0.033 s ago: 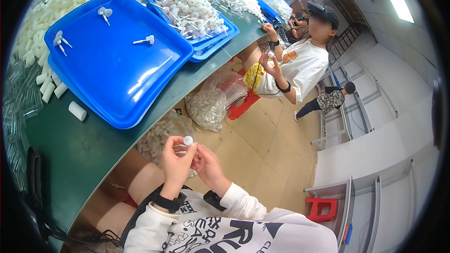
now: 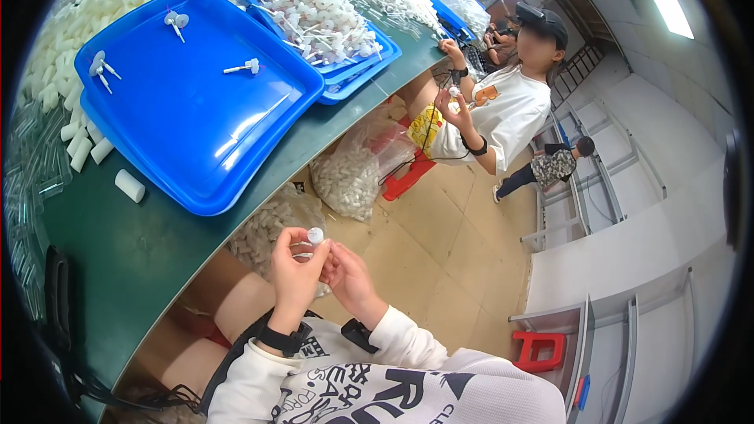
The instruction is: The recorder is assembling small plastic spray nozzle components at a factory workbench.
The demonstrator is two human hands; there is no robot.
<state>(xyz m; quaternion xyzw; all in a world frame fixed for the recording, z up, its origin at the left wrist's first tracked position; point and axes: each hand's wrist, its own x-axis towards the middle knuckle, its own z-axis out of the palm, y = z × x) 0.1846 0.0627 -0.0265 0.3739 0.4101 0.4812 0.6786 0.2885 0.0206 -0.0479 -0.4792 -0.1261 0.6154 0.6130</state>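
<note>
My left hand point(image 2: 295, 273) pinches a small white plastic part with a round, disc-like head point(image 2: 315, 236) between thumb and fingers, above my lap. Close beside it, my right hand point(image 2: 350, 282) is closed, its fingertips meeting the left thumb just below the disc. Whatever the right fingers grip is hidden. On the green table, a large blue tray point(image 2: 196, 102) carries a few white parts with round heads and thin stems, one of them point(image 2: 246, 67) toward its right side.
Behind it, another blue tray point(image 2: 390, 50) is heaped with similar white parts point(image 2: 314, 19). White foam-like cylinders point(image 2: 129, 186) and clear tubes point(image 2: 31, 188) cover the table's left. A bag of white pieces point(image 2: 345, 180) stands on the floor. A co-worker point(image 2: 503, 110) sits at the far right.
</note>
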